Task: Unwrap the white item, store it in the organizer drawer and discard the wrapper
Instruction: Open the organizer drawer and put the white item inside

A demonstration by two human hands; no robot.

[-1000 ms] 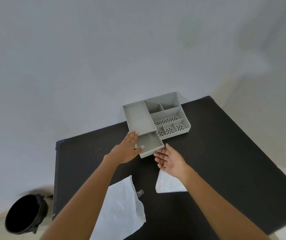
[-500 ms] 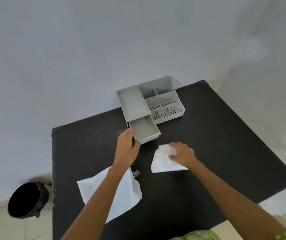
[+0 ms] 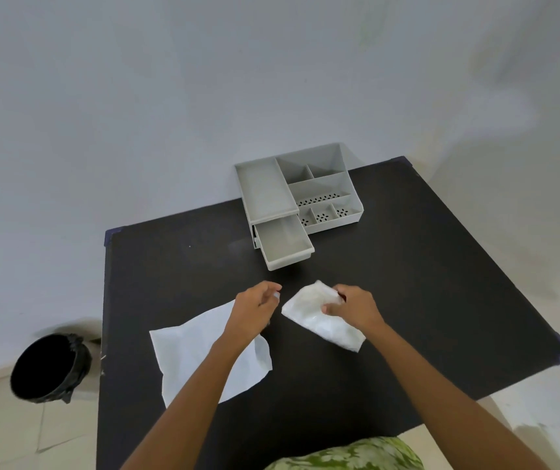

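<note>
Plainly, no writing is seen on the table (image 3: 441, 283), organizer (image 3: 305, 195), pulled-out drawer (image 3: 285, 245) or wrapper (image 3: 200, 354). Near the drawer, the item (image 3: 319, 317), slanting far-left to near-right, is pinched by the right hand (image 3: 353, 308); the left hand (image 3: 255, 308) is curled, empty.

A plain room, likely a home: bare pale wall (image 3: 170, 96), tiled floor (image 3: 17, 435), a black table (image 3: 407, 300), and a black bin (image 3: 49, 368) at eight o'clock.

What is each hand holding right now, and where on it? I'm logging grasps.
The right hand grips the white wrapped item at its upper edge, near the far corner. The left hand holds nothing, hovering over the flat white sheet.
</note>
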